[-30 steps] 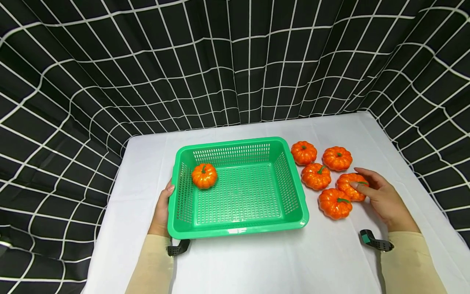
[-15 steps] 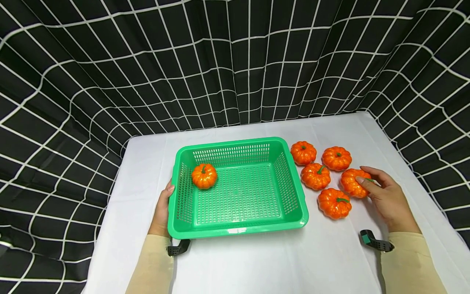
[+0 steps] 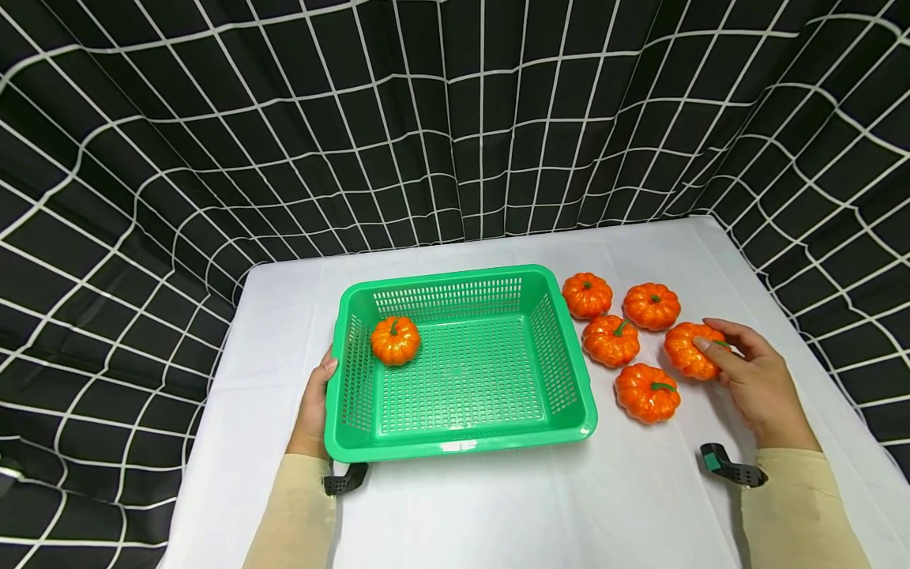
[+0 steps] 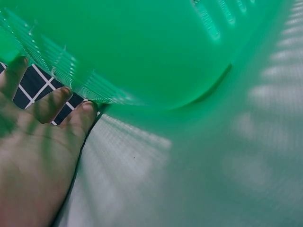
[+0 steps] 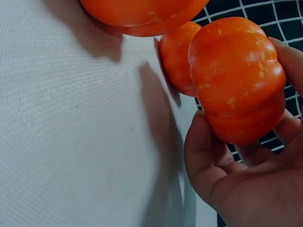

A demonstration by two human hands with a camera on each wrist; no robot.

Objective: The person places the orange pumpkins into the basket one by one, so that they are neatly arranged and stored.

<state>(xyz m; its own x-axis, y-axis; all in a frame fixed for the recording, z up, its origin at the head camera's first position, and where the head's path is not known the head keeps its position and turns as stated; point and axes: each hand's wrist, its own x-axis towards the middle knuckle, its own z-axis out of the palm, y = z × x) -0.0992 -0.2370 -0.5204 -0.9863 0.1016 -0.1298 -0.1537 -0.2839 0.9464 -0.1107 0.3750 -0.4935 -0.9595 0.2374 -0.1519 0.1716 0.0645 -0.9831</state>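
My right hand (image 3: 764, 387) holds a small orange pumpkin (image 3: 690, 350), thumb on the near side. In the right wrist view this pumpkin (image 5: 236, 78) is off the white cloth, fingers round its edge and its base facing the camera. My left hand (image 3: 313, 403) is at the left side of a green plastic basket (image 3: 462, 450). The left wrist view shows fairly straight fingers (image 4: 52, 104) touching the basket's perforated outer wall (image 4: 118, 52); part of the hand is hidden under the rim in the head view. Inside the basket, at its left, sits another pumpkin (image 3: 396, 341).
Right of the basket lie several more pumpkins: one at the back (image 3: 588, 295), one beside it (image 3: 652, 307), one nearer (image 3: 611, 341) and one in front (image 3: 648, 393). A white cloth (image 3: 498, 506) covers the table. Black curtains with white grid lines (image 3: 426, 118) surround it.
My right hand has moved a little right and away from me with its pumpkin, which has come apart from the front pumpkin. The left hand and basket have stayed in place.
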